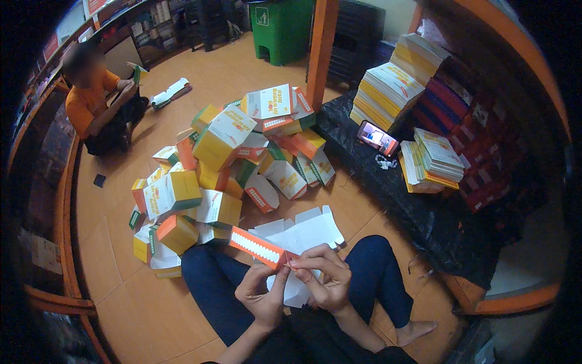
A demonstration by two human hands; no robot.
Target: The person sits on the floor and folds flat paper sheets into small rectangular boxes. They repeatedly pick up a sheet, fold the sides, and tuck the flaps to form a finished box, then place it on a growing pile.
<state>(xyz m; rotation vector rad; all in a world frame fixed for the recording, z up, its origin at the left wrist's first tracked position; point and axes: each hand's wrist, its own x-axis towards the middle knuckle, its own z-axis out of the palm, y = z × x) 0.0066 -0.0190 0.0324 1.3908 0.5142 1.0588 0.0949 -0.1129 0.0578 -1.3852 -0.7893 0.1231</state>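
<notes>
Left fingers (279,283), right fingers (317,264) pinching orange carton (259,247) at end; flap (291,258) partly hidden.

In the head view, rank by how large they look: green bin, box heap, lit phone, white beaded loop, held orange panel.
1. Box heap
2. Green bin
3. Held orange panel
4. Lit phone
5. White beaded loop
Apparent size only: the panel is nearer the camera than the phone.
</notes>
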